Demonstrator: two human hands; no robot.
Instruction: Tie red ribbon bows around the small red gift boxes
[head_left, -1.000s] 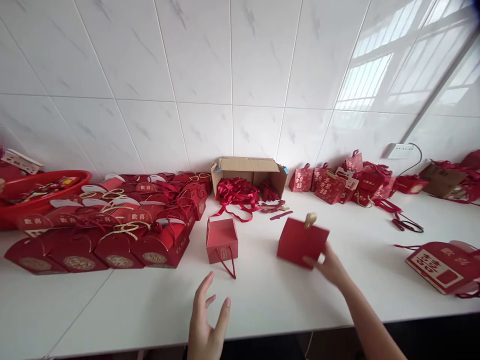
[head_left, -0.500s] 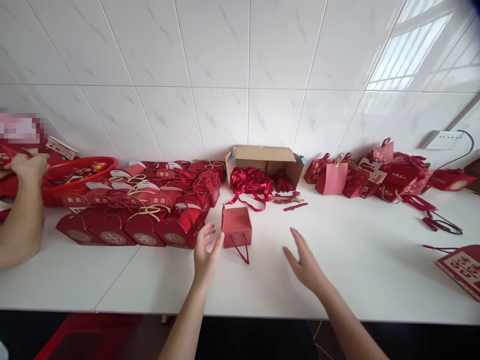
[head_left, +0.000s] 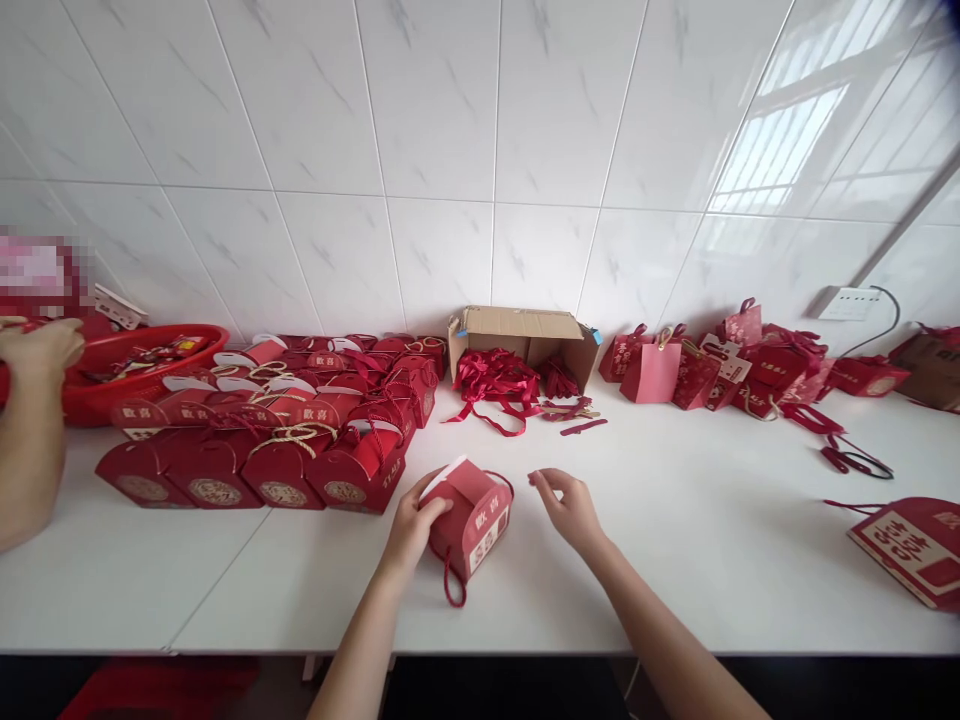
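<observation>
My left hand (head_left: 412, 523) grips a small red gift box (head_left: 474, 520) with a red cord handle, tilted on the white table (head_left: 315, 580) in front of me. Its white inner flap sticks up at the top. My right hand (head_left: 570, 505) hovers just right of the box, fingers loosely curled and apart, holding nothing. To the left, rows of finished red gift boxes (head_left: 285, 420) with rope handles stand close to my left hand.
An open cardboard box (head_left: 525, 335) spilling red ribbons (head_left: 495, 385) lies against the tiled wall. More red boxes (head_left: 720, 360) pile at the right, a flat one (head_left: 911, 545) at the far right. Another person's hand (head_left: 34, 400) reaches by a red basin (head_left: 142, 360).
My right hand let go of a red box near the right-hand pile and came back. My left hand took hold of the small box, pulled it nearer and tilted it.
</observation>
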